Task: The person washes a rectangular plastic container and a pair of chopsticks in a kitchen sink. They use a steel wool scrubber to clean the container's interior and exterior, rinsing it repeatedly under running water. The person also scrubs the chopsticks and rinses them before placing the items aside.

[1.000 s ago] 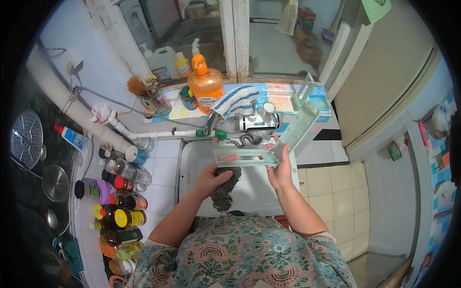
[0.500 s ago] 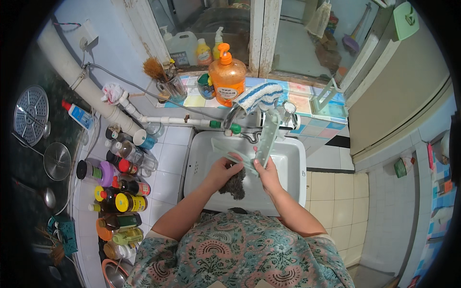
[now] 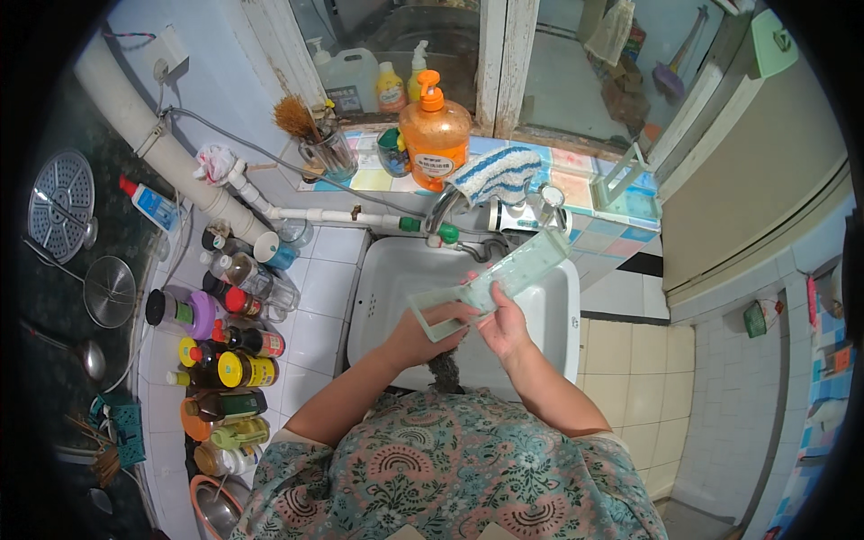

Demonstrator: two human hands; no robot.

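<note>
Over the white sink [image 3: 565, 297] I hold a pale green translucent plastic rack [image 3: 526, 263], which has a long flat panel and an open frame at its lower left end. My right hand [image 3: 506, 326] is closed on the panel's near edge, thumb on top. My left hand [image 3: 423, 335] is at the frame end, its fingers partly behind the plastic. Below it hangs a dark grey fuzzy scrubber [image 3: 444, 371], which appears to be in that hand; the grip itself is hidden.
Behind the sink is the faucet [image 3: 439, 211], with a striped cloth [image 3: 499, 175] draped over it. An orange pump bottle [image 3: 435, 139] and a similar green rack [image 3: 625, 193] stand on the tiled ledge. Several bottles and jars [image 3: 247, 370] crowd the left counter.
The rack has tipped from nearly upright to slanting toward the upper right, its panel now facing up. My left hand and the scrubber have shifted slightly; the view has moved a little.
</note>
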